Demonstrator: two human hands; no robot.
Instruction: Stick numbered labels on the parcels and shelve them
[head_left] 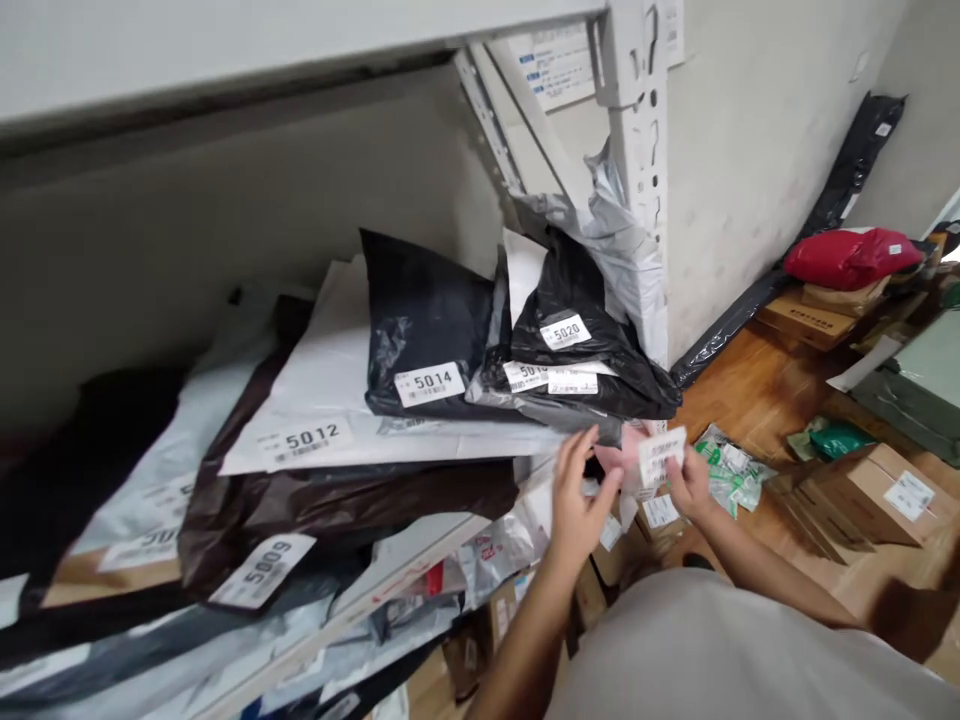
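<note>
Both my hands meet just below the shelf's right end. My left hand (579,500) has its fingers curled round a small pink packet (619,460). My right hand (688,480) pinches the packet's white label (661,452) from the right side. Directly above them lies a black mailer bag labelled 5020 (577,345). Beside it leans another black bag labelled 5014 (424,330). Both rest on a white flat parcel labelled 5012 (315,420), which overlaps a dark brown bag labelled 5009 (300,510).
A white metal shelf upright (637,130) stands right of the pile. A lower shelf holds more bags (420,600). Cardboard boxes (874,490), a red bag (847,255), a green packet (836,440) and a long black parcel (855,160) lie on the wooden floor (750,390) at right.
</note>
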